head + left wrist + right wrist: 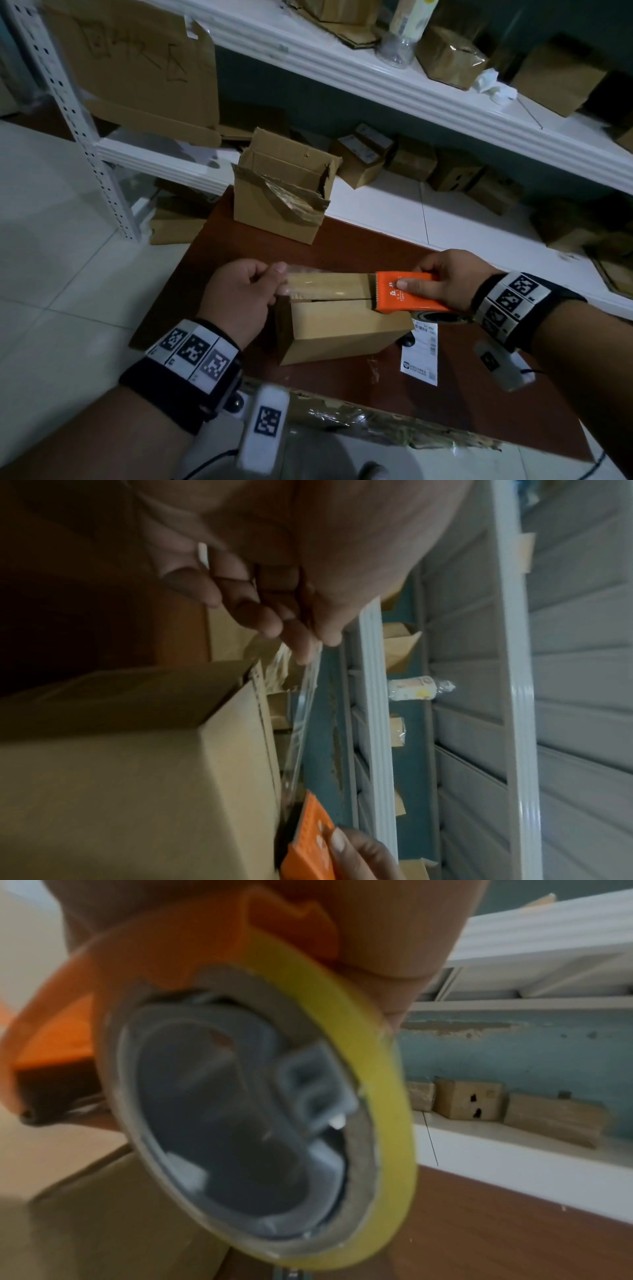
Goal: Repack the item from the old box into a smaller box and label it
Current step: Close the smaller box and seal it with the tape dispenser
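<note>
A small cardboard box (339, 332) stands on the brown table (428, 387), its top flaps closed. My left hand (239, 294) pinches the free end of a strip of clear tape (325, 282) at the box's left top edge; the strip (301, 723) stretches above the top seam. My right hand (448, 281) grips an orange tape dispenser (407, 291) over the box's right top edge, its yellow tape roll (274, 1096) filling the right wrist view. The old, larger box (281, 195) stands open at the table's far edge with torn tape hanging. A white shipping label (421, 356) lies right of the small box.
White shelving (376, 78) behind the table holds several cardboard boxes and a plastic bottle (407, 31). A flattened cardboard piece (137, 65) leans at the left. A taped cardboard strip (376, 421) lies along the table's near edge. White tiled floor (51, 257) is to the left.
</note>
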Demonstrator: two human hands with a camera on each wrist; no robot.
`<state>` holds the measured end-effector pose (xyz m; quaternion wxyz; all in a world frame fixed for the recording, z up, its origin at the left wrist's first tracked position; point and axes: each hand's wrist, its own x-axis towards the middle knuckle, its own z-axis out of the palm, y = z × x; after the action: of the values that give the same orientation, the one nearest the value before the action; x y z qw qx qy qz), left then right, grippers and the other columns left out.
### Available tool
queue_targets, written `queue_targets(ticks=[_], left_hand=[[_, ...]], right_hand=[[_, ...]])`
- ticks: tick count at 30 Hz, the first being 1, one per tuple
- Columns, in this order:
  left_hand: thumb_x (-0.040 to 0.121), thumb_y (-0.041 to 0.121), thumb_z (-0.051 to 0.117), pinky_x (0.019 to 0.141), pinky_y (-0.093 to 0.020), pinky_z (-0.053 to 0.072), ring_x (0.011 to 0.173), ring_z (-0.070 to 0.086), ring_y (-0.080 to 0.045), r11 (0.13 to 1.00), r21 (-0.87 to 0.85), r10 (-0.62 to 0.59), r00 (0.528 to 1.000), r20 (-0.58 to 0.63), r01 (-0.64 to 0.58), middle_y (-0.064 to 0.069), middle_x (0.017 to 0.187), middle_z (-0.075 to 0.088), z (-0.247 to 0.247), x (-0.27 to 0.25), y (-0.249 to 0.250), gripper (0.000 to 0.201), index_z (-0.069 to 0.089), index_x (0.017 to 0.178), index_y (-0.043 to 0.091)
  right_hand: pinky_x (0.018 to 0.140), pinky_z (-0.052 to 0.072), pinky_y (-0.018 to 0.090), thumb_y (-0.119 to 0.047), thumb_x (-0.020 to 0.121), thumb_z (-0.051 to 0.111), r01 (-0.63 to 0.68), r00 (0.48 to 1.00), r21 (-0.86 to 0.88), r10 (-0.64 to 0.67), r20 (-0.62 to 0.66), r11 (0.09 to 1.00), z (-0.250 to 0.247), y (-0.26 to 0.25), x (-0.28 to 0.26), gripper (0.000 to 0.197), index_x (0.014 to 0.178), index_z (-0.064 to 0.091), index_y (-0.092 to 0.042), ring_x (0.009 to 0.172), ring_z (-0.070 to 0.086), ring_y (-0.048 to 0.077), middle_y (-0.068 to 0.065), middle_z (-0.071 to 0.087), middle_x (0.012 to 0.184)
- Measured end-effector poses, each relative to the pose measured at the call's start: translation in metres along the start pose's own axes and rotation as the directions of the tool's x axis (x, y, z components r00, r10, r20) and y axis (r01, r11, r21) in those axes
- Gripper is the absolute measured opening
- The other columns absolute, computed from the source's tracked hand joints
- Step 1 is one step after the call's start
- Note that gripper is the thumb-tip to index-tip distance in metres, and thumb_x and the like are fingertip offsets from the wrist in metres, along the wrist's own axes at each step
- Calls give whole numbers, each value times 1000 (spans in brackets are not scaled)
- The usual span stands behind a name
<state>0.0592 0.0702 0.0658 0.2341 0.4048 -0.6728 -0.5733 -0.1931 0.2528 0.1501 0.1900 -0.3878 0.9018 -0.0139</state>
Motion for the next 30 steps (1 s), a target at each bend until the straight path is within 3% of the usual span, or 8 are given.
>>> queue_targets(ticks=[2,6,11,15,18,22,26,30], left_hand=[[94,43,64,68,-33,48,68,65,-18,997,-28,-69,998,-7,68,0,65,71,1,-4,-6,34,73,70,21],[93,38,68,72,-34,48,68,62,-12,973,-156,-172,985,-10,169,6,71,75,-1,-7,-9,25,76,79,18],[94,36,68,76,-34,49,72,63,-12,963,-104,-247,968,38,250,10,74,76,-4,-8,-23,21,76,85,19],[95,43,64,74,-35,51,70,65,-16,970,-8,-241,970,30,241,8,64,72,3,-7,-40,33,76,76,19],[95,48,61,74,-35,54,74,68,-19,976,26,-215,976,13,215,2,73,72,15,-10,-48,34,74,80,20],[96,51,57,63,-31,46,75,64,-20,979,86,-182,983,-35,184,-3,77,69,26,-12,-51,39,67,83,15],[84,64,65,60,-33,45,62,61,-25,938,103,-331,943,-25,332,-7,64,64,19,-2,-57,55,55,69,13],[80,53,76,64,-37,52,70,65,-26,947,152,-277,959,-57,282,-5,72,68,9,9,-55,41,60,77,15]], right_hand=[[67,50,25,-79,71,62,-6,1000,-1,6,-11,1000,-1,-2,1,46,87,70,-37,77,65,4,-13,70,81],[66,49,22,-74,75,66,-2,1000,12,2,2,1000,-2,-5,3,43,91,72,-34,78,65,4,-12,70,84],[66,48,23,-82,67,56,9,999,-41,-8,38,999,-3,-8,6,56,93,70,-34,79,64,4,-11,71,85],[67,49,23,-82,69,54,28,999,-71,-26,30,997,-2,-11,4,57,94,70,-34,79,63,4,-10,70,85],[67,49,22,-78,76,57,34,999,-87,-31,27,996,2,-11,1,50,95,69,-33,79,63,5,-10,69,86],[69,53,26,-84,65,54,26,999,45,-27,31,999,8,-5,-2,59,88,69,-32,78,67,8,-8,70,83],[65,53,26,-77,71,61,17,1000,127,-19,12,992,14,-5,-5,53,86,69,-27,77,68,11,-5,71,82],[66,56,29,-74,75,65,-10,1000,176,8,16,984,17,-8,-8,49,87,69,-27,77,70,14,-4,72,81]])
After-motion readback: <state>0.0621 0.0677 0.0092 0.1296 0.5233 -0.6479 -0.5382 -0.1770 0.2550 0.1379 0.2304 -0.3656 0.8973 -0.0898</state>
